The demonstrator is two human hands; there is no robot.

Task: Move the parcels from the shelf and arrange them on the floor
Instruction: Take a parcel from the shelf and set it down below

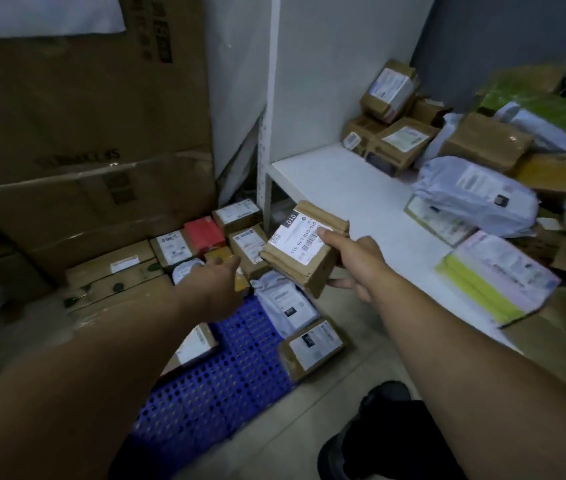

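Blue mat (212, 386): on the floor, left of the shelf (361, 188).
Left hand (220, 271): blurred, fingers stretched out and empty, reaching low, left of the shelf.
Right hand (354, 261): grips the box (304, 247), thumb on the label, fingers beneath.
Box: held in the air off the shelf's front-left corner.
Handling: stiff cardboard, probably light; best clamped across its flat faces.
Heading: label up, tipped leftward; long axis seemingly runs away from the person.
Bags (475, 195): piled on the shelf's right.

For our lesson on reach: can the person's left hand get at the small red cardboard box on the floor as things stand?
Probably yes. The left hand looks empty and reaches just short of the small red cardboard box, whose top is uncovered; nothing stands between them.
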